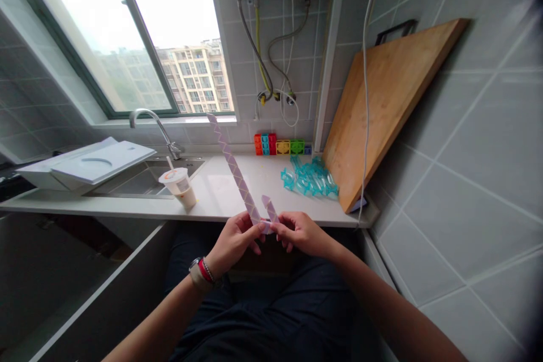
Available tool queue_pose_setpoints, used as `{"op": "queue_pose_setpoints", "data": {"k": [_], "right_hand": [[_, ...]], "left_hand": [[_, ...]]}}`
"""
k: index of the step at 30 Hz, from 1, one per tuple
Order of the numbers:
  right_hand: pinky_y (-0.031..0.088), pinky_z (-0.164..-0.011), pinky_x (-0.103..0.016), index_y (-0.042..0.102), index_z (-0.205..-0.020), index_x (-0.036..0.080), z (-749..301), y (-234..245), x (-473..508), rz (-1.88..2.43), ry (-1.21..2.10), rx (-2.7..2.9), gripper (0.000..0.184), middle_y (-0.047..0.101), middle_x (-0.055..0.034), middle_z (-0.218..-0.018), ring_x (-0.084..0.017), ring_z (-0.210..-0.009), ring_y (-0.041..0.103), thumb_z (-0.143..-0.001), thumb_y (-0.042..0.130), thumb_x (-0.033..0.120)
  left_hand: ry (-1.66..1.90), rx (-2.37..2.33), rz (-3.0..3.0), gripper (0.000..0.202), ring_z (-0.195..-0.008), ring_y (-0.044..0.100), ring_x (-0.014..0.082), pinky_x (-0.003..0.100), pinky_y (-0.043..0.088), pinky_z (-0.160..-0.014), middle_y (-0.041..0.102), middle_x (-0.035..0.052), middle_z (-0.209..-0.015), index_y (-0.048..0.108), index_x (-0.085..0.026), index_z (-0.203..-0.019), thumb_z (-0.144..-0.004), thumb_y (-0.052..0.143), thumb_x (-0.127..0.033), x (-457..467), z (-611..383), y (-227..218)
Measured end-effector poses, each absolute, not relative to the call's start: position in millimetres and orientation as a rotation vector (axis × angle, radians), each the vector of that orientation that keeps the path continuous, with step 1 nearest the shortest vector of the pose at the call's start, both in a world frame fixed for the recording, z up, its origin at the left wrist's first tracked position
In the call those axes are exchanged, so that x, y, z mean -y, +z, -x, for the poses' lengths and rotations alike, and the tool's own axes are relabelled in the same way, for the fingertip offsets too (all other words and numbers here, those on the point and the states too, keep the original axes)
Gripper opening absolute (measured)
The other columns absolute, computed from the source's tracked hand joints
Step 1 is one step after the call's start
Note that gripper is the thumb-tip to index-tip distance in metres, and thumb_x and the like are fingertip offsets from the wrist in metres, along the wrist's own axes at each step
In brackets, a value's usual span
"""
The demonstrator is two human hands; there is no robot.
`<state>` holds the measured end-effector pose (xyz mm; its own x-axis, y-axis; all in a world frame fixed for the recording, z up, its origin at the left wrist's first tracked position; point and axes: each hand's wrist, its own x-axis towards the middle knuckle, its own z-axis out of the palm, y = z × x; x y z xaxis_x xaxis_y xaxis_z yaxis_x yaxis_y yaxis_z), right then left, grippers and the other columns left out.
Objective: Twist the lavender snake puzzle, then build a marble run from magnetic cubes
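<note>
Just in front of the counter's edge, both hands pinch a long pale purple folded strip (236, 174) with a zigzag of light lines along it. My left hand (236, 237) grips it near its bend, and the long part rises up and to the left. My right hand (302, 233) pinches the short end, which points up beside the long part. The two hands are close together, with the bend of the strip between their fingertips. A watch and a red band sit on my left wrist.
A lidded cup with a straw (180, 186) stands near the counter's (229, 203) front edge, by the sink (127, 181). Teal translucent pieces (311, 176) lie at right, before a row of coloured blocks (280, 146). A wooden board (390, 107) leans on the right wall.
</note>
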<state>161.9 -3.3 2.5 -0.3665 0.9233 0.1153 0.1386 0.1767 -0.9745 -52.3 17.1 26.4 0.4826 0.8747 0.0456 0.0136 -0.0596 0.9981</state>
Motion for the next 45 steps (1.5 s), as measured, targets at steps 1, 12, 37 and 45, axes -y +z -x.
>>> {"op": "queue_pose_setpoints", "data": {"k": [1,12,37,45], "right_hand": [[0.055,-0.048,-0.021,0.063,-0.083,0.016,-161.4,2.4,3.8,1.013,1.266,1.674,0.048,0.063,-0.0008,-0.072,-0.011,-0.056,0.062,-0.090,0.064,0.064],[0.048,-0.057,-0.022,0.070,-0.095,0.017,-151.5,13.8,22.4,0.975,0.993,1.853,0.032,0.066,-0.0016,-0.080,-0.012,-0.064,0.059,-0.095,0.064,0.049],[0.052,-0.067,-0.028,0.073,-0.107,0.015,-196.0,6.0,-14.4,0.808,1.391,1.589,0.052,0.070,-0.0064,-0.089,-0.017,-0.078,0.064,-0.092,0.061,0.064],[0.055,-0.082,-0.033,0.070,-0.119,0.016,-178.4,3.3,-1.9,0.536,1.780,1.298,0.067,0.072,-0.0120,-0.109,-0.021,-0.092,0.068,-0.084,0.065,0.073]], "left_hand": [[0.870,-0.827,-1.470,0.039,-0.066,0.060,0.0141,0.021,0.055,-0.046,0.063,0.0023,-0.074,0.065,-0.012,-0.093,-0.083,0.077,-0.047,-15.4,51.2,25.9],[0.894,-0.789,-1.312,0.045,-0.039,0.047,0.0057,0.015,0.037,-0.034,0.057,-0.0034,-0.057,0.062,-0.013,-0.087,-0.080,0.079,-0.054,-18.1,53.5,18.7],[0.776,-0.616,-1.455,0.045,-0.104,0.071,0.0267,0.037,0.057,-0.092,0.075,0.0144,-0.114,0.069,-0.013,-0.126,-0.087,0.078,-0.035,7.5,52.1,33.8],[0.551,-0.515,-1.385,0.038,-0.087,0.071,0.0196,0.033,0.059,-0.083,0.072,0.0119,-0.105,0.068,-0.015,-0.121,-0.093,0.070,-0.041,20.6,51.5,42.5]]}}
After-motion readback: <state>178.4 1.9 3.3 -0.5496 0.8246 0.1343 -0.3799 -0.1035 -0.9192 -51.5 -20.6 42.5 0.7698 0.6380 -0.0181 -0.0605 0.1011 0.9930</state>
